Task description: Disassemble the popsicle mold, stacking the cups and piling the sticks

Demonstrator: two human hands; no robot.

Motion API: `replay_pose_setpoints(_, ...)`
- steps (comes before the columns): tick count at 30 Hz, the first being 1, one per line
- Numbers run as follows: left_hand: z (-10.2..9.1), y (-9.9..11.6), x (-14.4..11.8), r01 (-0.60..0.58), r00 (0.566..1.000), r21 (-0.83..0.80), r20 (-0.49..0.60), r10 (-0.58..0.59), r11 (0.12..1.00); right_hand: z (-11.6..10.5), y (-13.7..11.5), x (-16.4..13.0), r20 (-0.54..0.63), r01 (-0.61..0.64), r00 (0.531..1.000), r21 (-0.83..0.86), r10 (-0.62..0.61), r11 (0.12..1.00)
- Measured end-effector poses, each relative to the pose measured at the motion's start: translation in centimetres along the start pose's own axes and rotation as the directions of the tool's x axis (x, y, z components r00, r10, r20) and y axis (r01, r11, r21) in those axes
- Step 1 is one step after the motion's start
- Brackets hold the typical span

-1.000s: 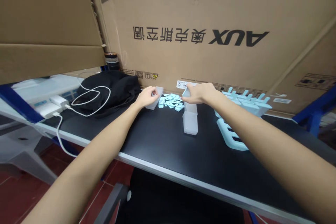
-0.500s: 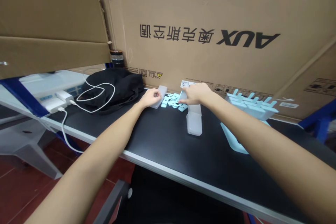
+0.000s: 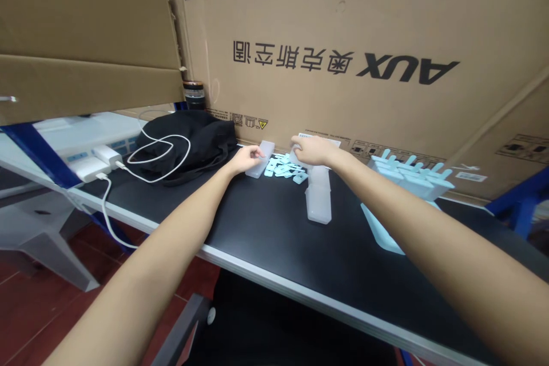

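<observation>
My left hand (image 3: pixel 246 160) is closed, its curled fingers at the near-left side of a long translucent plastic box (image 3: pixel 266 151). To the right of that box lies a loose pile of small light-blue plastic pieces (image 3: pixel 283 167). My right hand (image 3: pixel 315 150) is closed over a translucent plastic piece (image 3: pixel 295 157) at the pile's right edge; the fingers hide much of it. Below that hand, another open translucent box (image 3: pixel 319 206) lies lengthwise on the black tabletop (image 3: pixel 266 223).
At right stands a light-blue ice-pop mould (image 3: pixel 412 174) with sticks upright, above a light-blue tray (image 3: pixel 381 231). A big cardboard box (image 3: pixel 291 6) walls off the back. Black cloth (image 3: pixel 189 146), a white cable (image 3: pixel 171 168) and a dark cup (image 3: pixel 194 94) are at left.
My right hand has lifted its fingertips slightly up and left, and a translucent piece now shows under them. The left hand stays at its box. The view has shifted slightly.
</observation>
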State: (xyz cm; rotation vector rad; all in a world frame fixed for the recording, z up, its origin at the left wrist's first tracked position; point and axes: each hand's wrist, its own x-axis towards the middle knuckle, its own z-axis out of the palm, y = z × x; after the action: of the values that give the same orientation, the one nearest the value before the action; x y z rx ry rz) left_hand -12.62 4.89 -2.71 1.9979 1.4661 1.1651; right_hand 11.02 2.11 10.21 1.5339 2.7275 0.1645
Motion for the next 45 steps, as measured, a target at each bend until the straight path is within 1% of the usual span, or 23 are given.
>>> replay_pose_setpoints(3,0.0,-0.3,0.0,0.027,1.000,-0.076,0.017,-0.026,0.997,0.1,-0.9,0.7,-0.022,0.030,0.999,0.172,-0.027,0.985)
replay_pose_setpoints(6,-0.1,-0.7,0.0,0.038,0.999,-0.120,0.025,-0.035,0.992,0.3,-2.0,1.4,0.010,-0.032,0.999,0.292,0.031,0.956)
replay_pose_setpoints(7,-0.1,-0.7,0.0,0.037,0.999,-0.132,0.029,-0.034,0.991,0.4,-2.2,1.6,0.035,-0.071,0.997,0.360,0.062,0.930)
replay_pose_setpoints(9,-0.2,-0.7,-0.1,0.030,0.999,-0.145,0.041,-0.024,0.989,0.7,-2.6,2.1,0.102,-0.154,0.988,0.499,0.119,0.853)
replay_pose_setpoints(11,-0.4,-0.5,-0.2,0.022,0.999,-0.143,0.052,-0.014,0.990,1.2,-2.9,2.6,0.160,-0.208,0.977,0.576,0.141,0.790)
replay_pose_setpoints(14,-0.7,0.0,-0.4,0.045,0.997,-0.141,0.071,-0.035,0.989,2.0,-3.2,3.4,0.207,-0.237,0.969,0.622,0.135,0.746)
replay_pose_setpoints(18,-0.9,0.5,-0.4,0.178,0.984,-0.246,0.053,-0.170,0.953,3.0,-3.7,4.0,0.251,-0.281,0.957,0.681,0.145,0.676)
replay_pose_setpoints(21,-0.9,0.4,-0.3,0.227,0.972,-0.306,0.013,-0.235,0.925,3.6,-4.2,4.3,0.286,-0.309,0.948,0.708,0.143,0.634)
replay_pose_setpoints(24,-0.7,0.3,-0.3,0.224,0.971,-0.268,-0.017,-0.237,0.937,4.1,-4.8,4.8,0.316,-0.332,0.939,0.729,0.137,0.598)
replay_pose_setpoints(29,-0.6,0.3,-0.5,0.199,0.978,-0.170,-0.031,-0.207,0.965,4.8,-6.0,5.4,0.346,-0.359,0.929,0.757,0.131,0.546)
replay_pose_setpoints(33,-0.7,0.3,-0.5,0.166,0.983,-0.105,-0.058,-0.172,0.981,5.0,-6.8,5.3,0.337,-0.367,0.928,0.768,0.157,0.524)
replay_pose_setpoints(37,-0.9,0.2,-0.4,0.149,0.984,-0.025,-0.094,-0.151,0.988,5.1,-7.1,5.0,0.307,-0.356,0.934,0.765,0.183,0.536)
replay_pose_setpoints(40,-0.9,0.2,-0.4,0.160,0.982,-0.012,-0.097,-0.160,0.987,5.3,-7.1,5.2,0.275,-0.340,0.940,0.747,0.201,0.571)
replay_pose_setpoints(45,-0.8,0.1,-0.5,0.151,0.982,0.017,-0.118,-0.148,0.988,5.3,-7.0,5.5,0.218,-0.297,0.955,0.694,0.202,0.656)
